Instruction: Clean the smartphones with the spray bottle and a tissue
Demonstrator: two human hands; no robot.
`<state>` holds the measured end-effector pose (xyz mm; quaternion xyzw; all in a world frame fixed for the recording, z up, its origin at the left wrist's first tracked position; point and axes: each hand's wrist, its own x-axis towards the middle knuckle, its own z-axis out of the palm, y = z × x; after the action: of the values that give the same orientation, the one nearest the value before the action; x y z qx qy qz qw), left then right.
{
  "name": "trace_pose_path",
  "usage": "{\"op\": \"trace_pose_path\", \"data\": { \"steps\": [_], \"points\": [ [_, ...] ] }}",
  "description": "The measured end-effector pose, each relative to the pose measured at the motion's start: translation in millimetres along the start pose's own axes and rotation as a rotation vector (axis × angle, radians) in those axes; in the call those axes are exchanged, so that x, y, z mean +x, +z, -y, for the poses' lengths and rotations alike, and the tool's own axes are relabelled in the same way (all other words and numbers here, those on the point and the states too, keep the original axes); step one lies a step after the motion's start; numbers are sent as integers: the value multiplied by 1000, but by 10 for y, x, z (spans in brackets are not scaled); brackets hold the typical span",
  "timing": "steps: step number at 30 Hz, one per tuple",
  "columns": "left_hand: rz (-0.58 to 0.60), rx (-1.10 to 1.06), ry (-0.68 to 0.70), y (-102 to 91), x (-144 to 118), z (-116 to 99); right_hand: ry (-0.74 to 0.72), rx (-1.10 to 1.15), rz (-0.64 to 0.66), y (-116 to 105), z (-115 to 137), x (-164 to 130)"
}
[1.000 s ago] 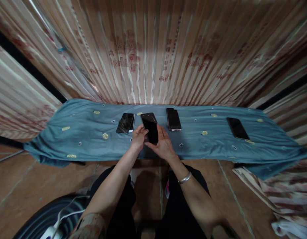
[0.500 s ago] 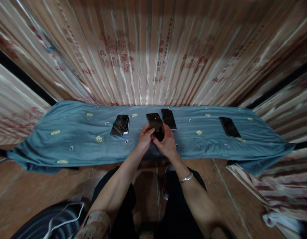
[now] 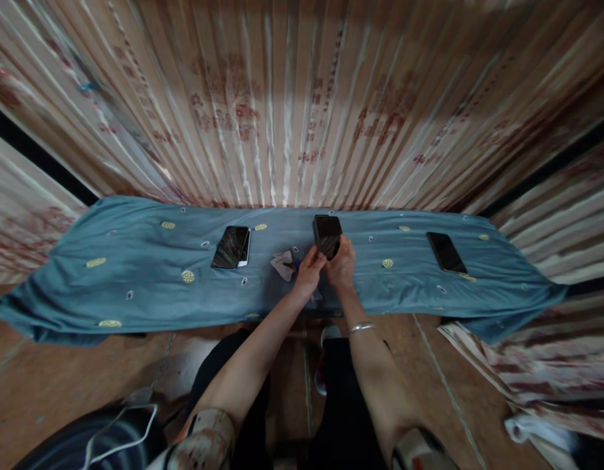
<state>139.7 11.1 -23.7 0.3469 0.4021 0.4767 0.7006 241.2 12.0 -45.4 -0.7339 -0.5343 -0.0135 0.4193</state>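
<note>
A black phone (image 3: 327, 235) is held between both my hands over the blue cloth-covered table (image 3: 135, 274), a little right of its middle. My right hand (image 3: 343, 266) grips the phone's lower right edge, and a silver bangle sits on that wrist. Fingers of my left hand (image 3: 308, 275) pinch its lower left corner. Just left of my hands lies a small crumpled pale wipe (image 3: 284, 264) on the cloth. The phone that lay in this spot before is hidden behind the held one.
A dark phone stacked on a white one (image 3: 230, 247) lies to the left. Another black phone (image 3: 446, 252) lies far right. Striped curtains (image 3: 292, 111) hang behind the table. On the floor at the lower left there is a dark round thing with a white cable (image 3: 111, 434).
Both hands carried the black phone to the right, over where another phone lay. The crumpled wipe has come into view where the hands were. The camera turned slightly.
</note>
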Motion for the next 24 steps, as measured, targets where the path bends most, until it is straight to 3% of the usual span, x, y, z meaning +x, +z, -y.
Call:
{"op": "trace_pose_path", "data": {
  "steps": [8,18,24],
  "points": [
    [9,41,43,59,111,157,75,-74,47,56,-5,72],
    [10,-6,-35,161,175,127,80,-85,67,106,-99,134],
    [38,-18,24,171,198,138,80,-84,98,133,-116,148]
  ]
}}
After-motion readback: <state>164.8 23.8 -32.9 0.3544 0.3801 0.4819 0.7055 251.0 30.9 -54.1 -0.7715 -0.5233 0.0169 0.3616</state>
